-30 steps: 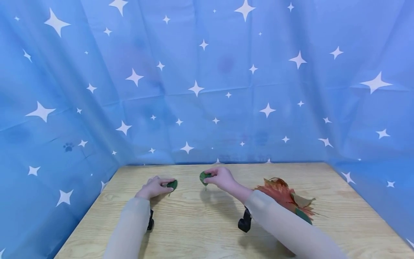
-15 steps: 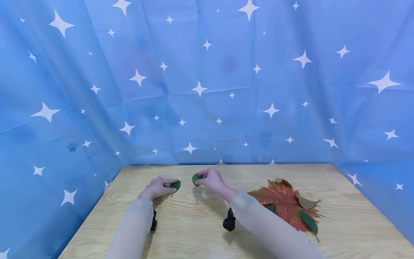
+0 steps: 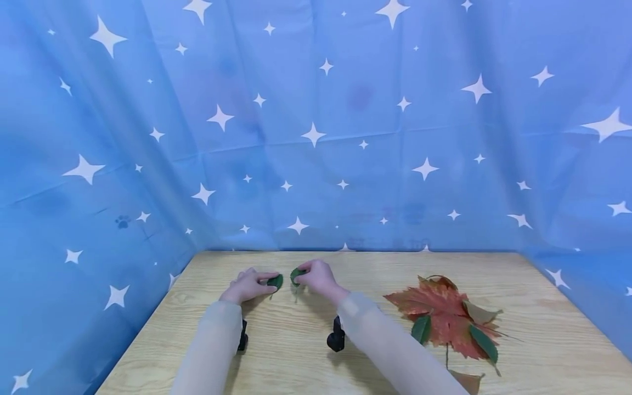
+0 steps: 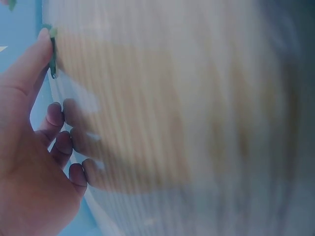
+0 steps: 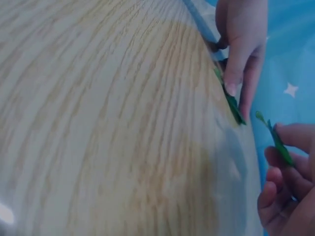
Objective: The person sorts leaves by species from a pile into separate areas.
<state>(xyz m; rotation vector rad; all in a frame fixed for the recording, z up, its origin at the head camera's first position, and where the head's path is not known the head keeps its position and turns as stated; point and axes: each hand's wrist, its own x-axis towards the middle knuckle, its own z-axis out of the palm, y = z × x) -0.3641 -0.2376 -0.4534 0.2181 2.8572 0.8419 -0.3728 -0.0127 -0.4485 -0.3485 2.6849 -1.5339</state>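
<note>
My left hand (image 3: 248,286) is low over the wooden table (image 3: 291,351), with thumb and forefinger pinching a small dark green leaf (image 3: 276,282). In the left wrist view, that leaf (image 4: 53,61) shows edge-on at the tabletop, and the other fingertips touch the wood. Just to the right, my right hand (image 3: 321,278) pinches a second green leaf (image 3: 295,275) by thumb and fingertips. The right wrist view has this leaf (image 5: 278,140) raised on edge, a short gap from the leaf (image 5: 233,104) under the left hand.
At the right of the table lies a large red-orange leaf (image 3: 446,312), with green leaves (image 3: 421,329) and a brownish leaf (image 3: 479,312) on and around it. Another brown leaf (image 3: 468,382) lies nearer, partly behind the right sleeve (image 3: 390,345). A blue star-patterned curtain (image 3: 316,164) encloses the table.
My right hand has moved left with its leaf, down close to the left hand's leaf. The left hand keeps its hold. The head view has turned slightly, and more of the leaf pile shows.
</note>
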